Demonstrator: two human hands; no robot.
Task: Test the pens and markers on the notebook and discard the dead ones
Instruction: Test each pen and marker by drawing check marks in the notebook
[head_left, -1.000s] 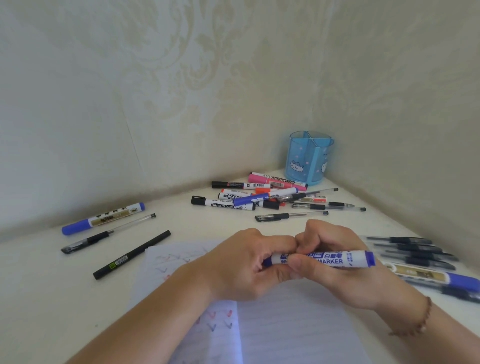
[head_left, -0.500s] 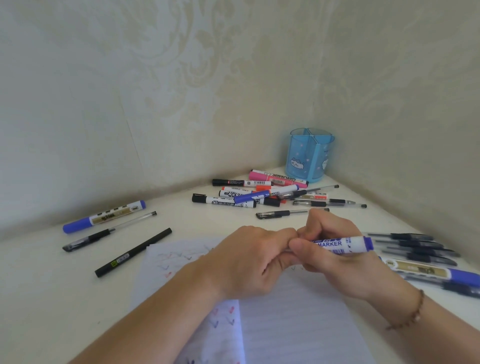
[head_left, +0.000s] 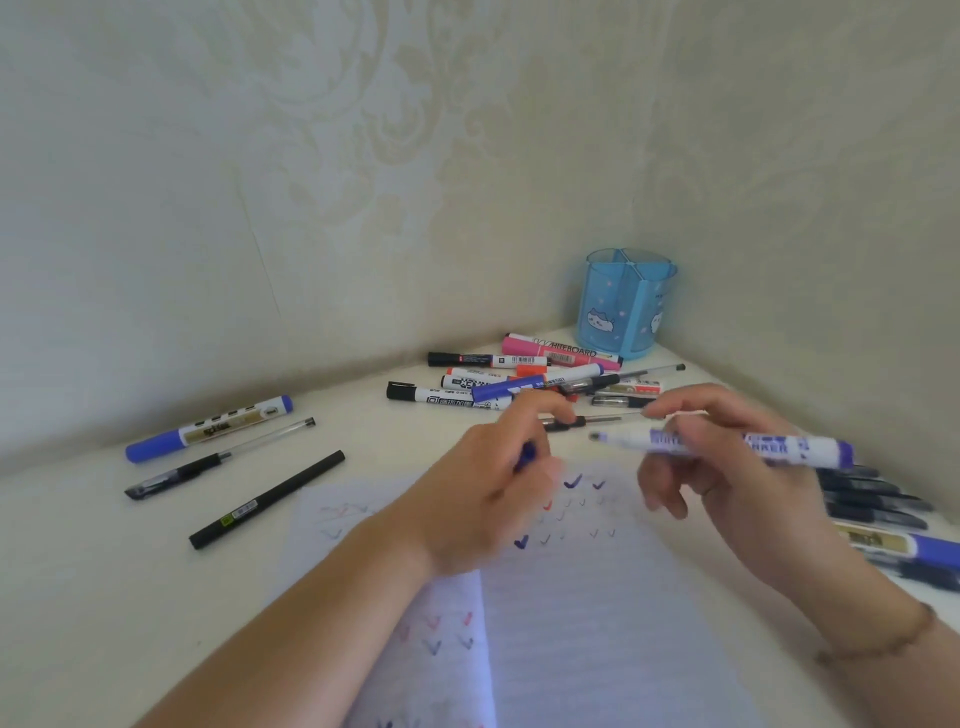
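While the right hand (head_left: 727, 457) grips a blue-and-white marker (head_left: 727, 444) by its barrel, holding it level above the notebook (head_left: 571, 623) with the bare tip pointing left, the left hand (head_left: 483, 499) curls around the blue cap (head_left: 527, 454), which shows between its fingers. The two hands are apart, both blurred. The notebook lies open on the table (head_left: 78, 597), its pages dotted with red and blue check marks. A heap of markers (head_left: 519, 376) sits beyond the hands, near a blue cup (head_left: 626, 304) in the corner. To the left lie a blue-capped marker (head_left: 208, 428), a clear pen (head_left: 218, 460) and a black pen (head_left: 267, 501), well apart from the notebook. To the right, partly behind the right wrist, a row of dark pens (head_left: 872, 499) lies beside another blue marker (head_left: 909, 545).
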